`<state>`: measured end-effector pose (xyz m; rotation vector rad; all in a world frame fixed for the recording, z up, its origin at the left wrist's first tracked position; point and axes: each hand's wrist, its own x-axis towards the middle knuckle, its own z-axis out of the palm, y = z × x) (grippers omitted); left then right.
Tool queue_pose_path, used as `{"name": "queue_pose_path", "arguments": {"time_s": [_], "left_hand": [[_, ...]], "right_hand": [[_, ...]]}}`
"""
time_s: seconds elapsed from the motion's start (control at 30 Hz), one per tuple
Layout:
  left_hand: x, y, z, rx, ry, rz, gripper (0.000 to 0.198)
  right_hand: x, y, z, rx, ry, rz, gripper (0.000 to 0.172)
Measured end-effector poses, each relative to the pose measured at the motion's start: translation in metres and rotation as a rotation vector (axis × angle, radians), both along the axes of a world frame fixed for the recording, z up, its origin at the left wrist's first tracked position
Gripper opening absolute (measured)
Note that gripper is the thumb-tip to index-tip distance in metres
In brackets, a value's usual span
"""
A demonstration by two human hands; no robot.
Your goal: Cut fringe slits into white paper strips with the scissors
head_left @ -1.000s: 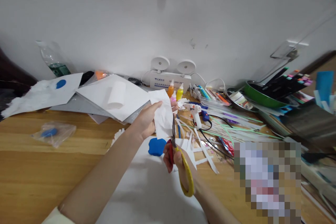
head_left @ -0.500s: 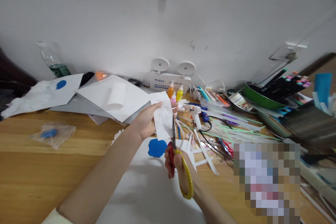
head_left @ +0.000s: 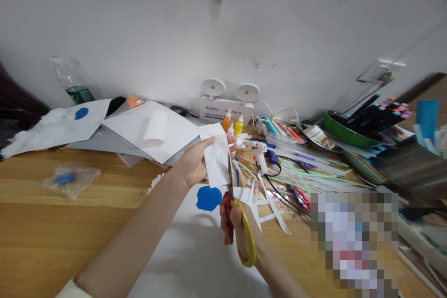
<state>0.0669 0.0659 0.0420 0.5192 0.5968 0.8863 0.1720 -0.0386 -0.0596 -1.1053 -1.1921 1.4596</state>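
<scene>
Left hand [head_left: 195,163] pinches paper [head_left: 217,163]; right hand [head_left: 240,221] curled round scissors [head_left: 231,193], blades [head_left: 229,178] at paper's edge. Slack paper could fold between blades; slip could nick left fingertips [head_left: 233,147].

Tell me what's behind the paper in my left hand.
Fingertips of your left hand show past the right edge of the paper; the pink bottle stands farther back. The paper covers the rest of those fingers and whatever else lies behind.

White oblong paper [head_left: 216,158] is looking matt and creased, yellow-and-red looped scissors [head_left: 231,193] are showing plastic handles [head_left: 251,240] and grey metal blades [head_left: 229,174], and the brown wooden tabletop [head_left: 52,242] is looking smooth.
</scene>
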Motion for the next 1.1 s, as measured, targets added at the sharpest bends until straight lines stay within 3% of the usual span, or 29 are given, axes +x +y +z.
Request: {"name": "queue_pose_path", "arguments": {"time_s": [0.3, 0.6, 0.8, 1.1], "left_hand": [[0.000, 0.002, -0.002, 0.004, -0.032, -0.006, 0.035], [-0.001, 0.002, -0.002, 0.014, -0.042, -0.012, 0.037], [-0.001, 0.001, 0.001, 0.010, -0.036, -0.008, 0.037], [-0.003, 0.001, 0.001, 0.030, -0.078, -0.033, 0.038]], "right_hand": [[-0.001, -0.003, 0.005, -0.025, -0.071, -0.030, 0.064], [-0.002, -0.003, -0.014, -0.065, -0.081, -0.077, 0.061], [-0.001, -0.003, 0.004, -0.143, -0.089, -0.048, 0.059], [0.005, -0.002, 0.020, 0.015, -0.105, 0.036, 0.064]]}}
